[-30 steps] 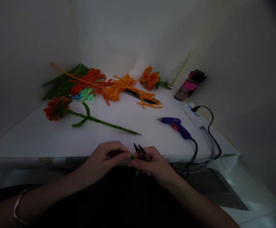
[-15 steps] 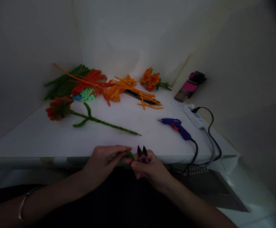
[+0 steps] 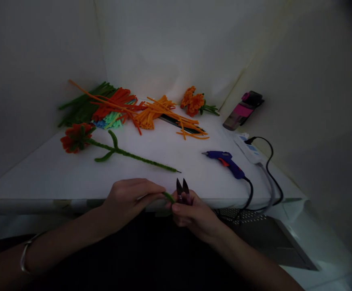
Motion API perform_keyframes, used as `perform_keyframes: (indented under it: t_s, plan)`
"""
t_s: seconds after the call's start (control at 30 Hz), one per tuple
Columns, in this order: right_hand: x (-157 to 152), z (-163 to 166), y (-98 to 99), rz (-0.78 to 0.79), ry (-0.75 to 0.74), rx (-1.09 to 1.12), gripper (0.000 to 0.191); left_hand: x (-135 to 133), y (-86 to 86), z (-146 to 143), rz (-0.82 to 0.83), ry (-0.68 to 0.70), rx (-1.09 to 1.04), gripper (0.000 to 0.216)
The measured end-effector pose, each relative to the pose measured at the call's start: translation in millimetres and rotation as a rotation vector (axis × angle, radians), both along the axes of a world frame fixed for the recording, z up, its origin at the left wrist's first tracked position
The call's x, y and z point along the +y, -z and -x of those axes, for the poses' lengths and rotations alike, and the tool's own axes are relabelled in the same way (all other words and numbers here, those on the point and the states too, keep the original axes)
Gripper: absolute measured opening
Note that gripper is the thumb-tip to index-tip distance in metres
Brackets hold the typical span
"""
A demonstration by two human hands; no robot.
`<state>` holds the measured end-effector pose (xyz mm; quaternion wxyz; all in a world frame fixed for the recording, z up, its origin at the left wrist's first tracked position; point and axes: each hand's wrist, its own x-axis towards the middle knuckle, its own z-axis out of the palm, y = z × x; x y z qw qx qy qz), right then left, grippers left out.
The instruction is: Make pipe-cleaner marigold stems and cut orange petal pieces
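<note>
Snips (image 3: pixel 182 189) handles hidden inside right hand (image 3: pixel 191 215); green stem piece (image 3: pixel 168 197) mostly covered.

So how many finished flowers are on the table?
3. One red flower with a long green stem lies on the left; two orange flowers sit bunched at the back, where more may hide.

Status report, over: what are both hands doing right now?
Left hand pinching short green pipe cleaner. Right hand holding snips, blades up, beside it. Flower and glue gun lie apart, farther back on table.
</note>
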<state>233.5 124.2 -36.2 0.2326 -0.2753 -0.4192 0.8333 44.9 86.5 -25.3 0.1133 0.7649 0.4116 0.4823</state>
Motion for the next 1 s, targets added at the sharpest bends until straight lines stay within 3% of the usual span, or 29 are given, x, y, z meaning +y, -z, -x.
perform_keyframes:
  t_s: [0.17,0.37,0.43,0.53,0.67,0.83,1.0]
  plan:
    - [-4,1,2.8,-0.041,0.076,-0.03,0.015,3,-0.2,-1,-0.053,-0.011,-0.003,0.028]
    - [-6,0,2.9,-0.255,0.039,-0.044,0.024,6,1.4,2,0.013,0.071,-0.028,0.018]
    - [-3,-2,-0.3,-0.176,0.014,0.024,0.042,7,-1.4,3,0.11,0.082,-0.07,0.016]
    - [7,-7,-6.5,0.099,-0.146,0.102,0.062,8,-5.5,5,0.24,0.058,-0.149,0.015]
    - [16,-13,-10.4,0.381,-0.463,0.087,0.056,9,-6.0,7,0.311,0.063,-0.202,0.016]
    - [14,-14,-9.2,0.475,-0.541,0.067,0.053,10,-1.6,7,0.25,0.09,-0.155,0.016]
    - [9,-12,-7.6,0.476,-0.521,0.113,0.051,10,6.5,6,0.078,0.181,-0.041,0.023]
